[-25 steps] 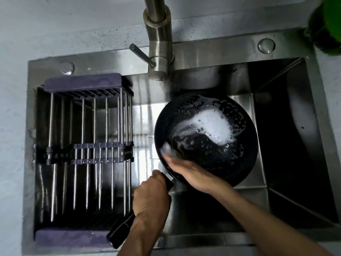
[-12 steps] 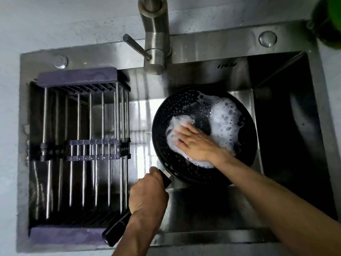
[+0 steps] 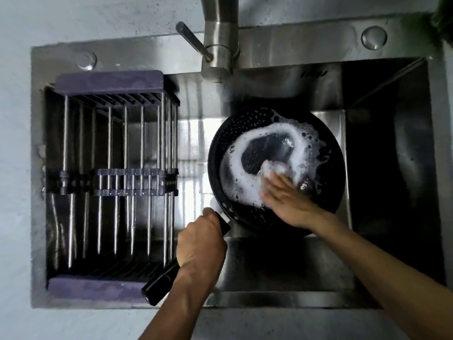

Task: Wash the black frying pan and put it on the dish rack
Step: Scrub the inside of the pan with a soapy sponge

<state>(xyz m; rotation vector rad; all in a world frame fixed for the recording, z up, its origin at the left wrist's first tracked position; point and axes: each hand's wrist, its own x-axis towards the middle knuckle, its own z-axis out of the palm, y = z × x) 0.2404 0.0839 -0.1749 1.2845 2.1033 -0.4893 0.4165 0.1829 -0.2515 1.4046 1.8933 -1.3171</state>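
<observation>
The black frying pan sits in the steel sink, its inside smeared with a ring of white foam. My left hand is closed around its black handle, which points to the lower left. Inside the pan's near right part, my right hand presses flat on a pale, soapy scrubbing pad; the hand and pad are blurred. The dish rack, steel rods with purple end bars, spans the sink's left part and holds nothing.
The steel faucet with its lever stands at the sink's back edge, above the pan. The sink basin's right side is dark and deep. A green object shows at the top right corner. Grey counter surrounds the sink.
My right hand has swept with the pad from the pan's near left rim across the middle to the near right part, spreading foam into a ring. My left hand stays on the handle.
</observation>
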